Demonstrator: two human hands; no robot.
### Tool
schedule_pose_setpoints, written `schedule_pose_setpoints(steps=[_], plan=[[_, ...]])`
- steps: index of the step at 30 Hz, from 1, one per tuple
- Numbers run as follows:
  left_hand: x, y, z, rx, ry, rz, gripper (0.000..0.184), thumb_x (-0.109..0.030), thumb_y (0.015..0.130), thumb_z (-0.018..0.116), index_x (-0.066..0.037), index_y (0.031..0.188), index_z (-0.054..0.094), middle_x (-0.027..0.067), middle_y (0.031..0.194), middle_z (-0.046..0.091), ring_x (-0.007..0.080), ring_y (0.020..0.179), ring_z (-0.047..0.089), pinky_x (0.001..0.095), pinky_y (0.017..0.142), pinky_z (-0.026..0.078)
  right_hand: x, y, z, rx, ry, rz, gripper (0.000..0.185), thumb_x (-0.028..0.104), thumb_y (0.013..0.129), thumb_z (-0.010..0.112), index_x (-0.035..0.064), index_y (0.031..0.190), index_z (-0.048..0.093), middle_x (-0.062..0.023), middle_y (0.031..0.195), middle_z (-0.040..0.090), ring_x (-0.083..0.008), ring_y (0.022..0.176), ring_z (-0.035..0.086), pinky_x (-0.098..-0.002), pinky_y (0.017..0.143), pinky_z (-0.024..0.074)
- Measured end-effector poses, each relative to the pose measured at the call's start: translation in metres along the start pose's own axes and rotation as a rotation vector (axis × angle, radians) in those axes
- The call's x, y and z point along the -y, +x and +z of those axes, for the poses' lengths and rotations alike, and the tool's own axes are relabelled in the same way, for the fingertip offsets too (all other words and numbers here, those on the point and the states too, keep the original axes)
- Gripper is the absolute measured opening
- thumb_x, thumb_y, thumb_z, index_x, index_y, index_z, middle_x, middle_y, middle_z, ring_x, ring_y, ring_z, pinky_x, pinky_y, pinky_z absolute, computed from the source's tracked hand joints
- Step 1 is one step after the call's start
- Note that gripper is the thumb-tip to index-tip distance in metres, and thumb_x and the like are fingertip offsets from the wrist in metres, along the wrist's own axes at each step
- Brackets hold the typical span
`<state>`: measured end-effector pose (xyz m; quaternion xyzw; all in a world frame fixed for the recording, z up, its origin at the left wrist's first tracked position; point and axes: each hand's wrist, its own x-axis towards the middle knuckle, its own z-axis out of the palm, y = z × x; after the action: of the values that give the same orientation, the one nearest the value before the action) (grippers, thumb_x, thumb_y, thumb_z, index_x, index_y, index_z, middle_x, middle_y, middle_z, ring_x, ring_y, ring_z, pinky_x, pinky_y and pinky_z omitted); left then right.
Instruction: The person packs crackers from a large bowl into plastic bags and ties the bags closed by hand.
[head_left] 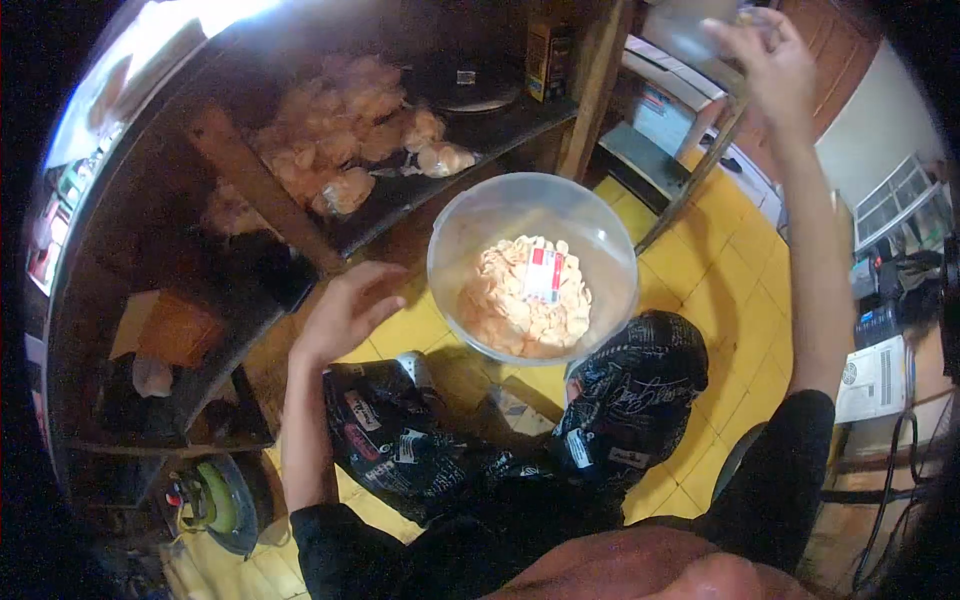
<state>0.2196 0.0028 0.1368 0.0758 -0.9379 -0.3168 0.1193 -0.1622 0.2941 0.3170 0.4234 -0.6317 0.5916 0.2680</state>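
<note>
A translucent plastic tub [447, 290] stands in front of my knees, partly filled with pale, thin chips [500, 310]. A small red-and-white label [544, 274] lies on top of the chips. My left hand [350, 310] is just left of the tub, apart from it, with fingers spread and nothing in them. My right hand [770, 60] is raised high at the upper right, far from the tub. Its fingers are bent together near a blurred, see-through greyish patch; what they hold is too unclear to name.
A dark wooden shelf [500, 130] at the left bears several clear bags of chips [340, 120] and a box [548, 62]. A carton [665, 110] stands at the upper right. Green scales or a similar object [218, 500] sits at lower left. The floor is yellow tile [735, 300].
</note>
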Motion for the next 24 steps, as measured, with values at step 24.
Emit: schedule_pose_setpoints(steps=[24], plan=[[-0.077,-0.217,0.093,-0.663,0.413,-0.685,0.036,-0.030,0.086,0.070,-0.004,0.074,0.049,0.0170,0.071,0.049,0.0381,0.067,0.051,0.0431,0.061,0.043,-0.302,0.082,-0.041,0.352,-1.188,0.376,0.048,0.030,0.080,0.074,-0.0099,0.101,0.059,-0.0182,0.090,0.064,-0.0294,0.083,0.062,-0.0408,0.079,0.0491]])
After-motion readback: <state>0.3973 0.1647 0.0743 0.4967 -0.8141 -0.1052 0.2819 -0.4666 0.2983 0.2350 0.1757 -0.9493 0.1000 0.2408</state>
